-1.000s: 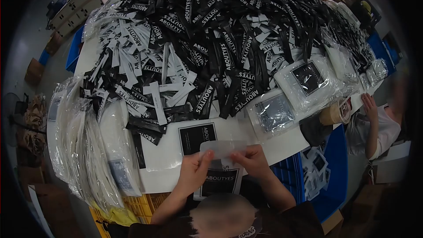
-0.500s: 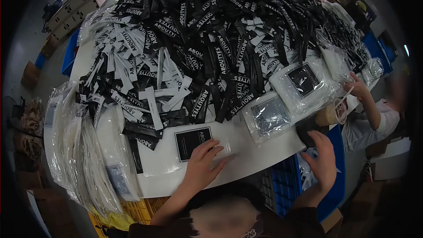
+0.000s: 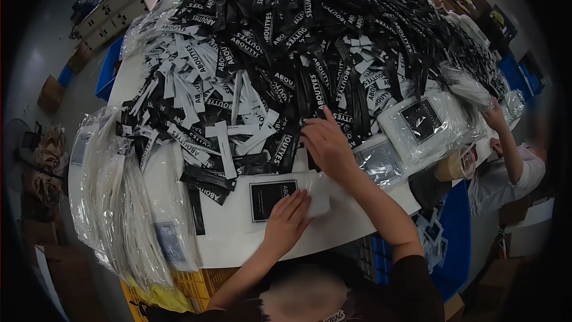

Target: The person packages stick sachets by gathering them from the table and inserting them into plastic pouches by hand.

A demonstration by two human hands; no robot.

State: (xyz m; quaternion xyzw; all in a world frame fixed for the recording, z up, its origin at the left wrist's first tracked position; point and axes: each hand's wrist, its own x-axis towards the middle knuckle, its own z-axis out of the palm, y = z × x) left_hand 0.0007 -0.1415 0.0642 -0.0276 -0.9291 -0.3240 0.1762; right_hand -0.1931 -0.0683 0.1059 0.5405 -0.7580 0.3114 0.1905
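My left hand (image 3: 287,222) lies with spread fingers on a flat white bag with a black printed label (image 3: 265,200), near the table's front edge. Farther in, my right hand (image 3: 326,144) reaches over the pile of black ABOUTYES strips (image 3: 310,83), its fingers apart at the pile's near edge. Whether its fingertips touch a strip cannot be made out. White strips (image 3: 225,150) are mixed in to the left. Right of my right hand sits a clear-wrapped pack (image 3: 380,161), partly behind my forearm.
Stacked plastic-wrapped packs (image 3: 113,203) line the table's left side. A larger wrapped pack (image 3: 420,120) and a cup (image 3: 462,164) are at the right, near a co-worker's arm (image 3: 506,143). Below the edge stand a blue bin (image 3: 456,250) and a yellow crate (image 3: 208,280).
My right hand has gone from holding a translucent piece, to over the blue bin, to the strip pile. My left hand has let go of that piece and moved onto the white bag.
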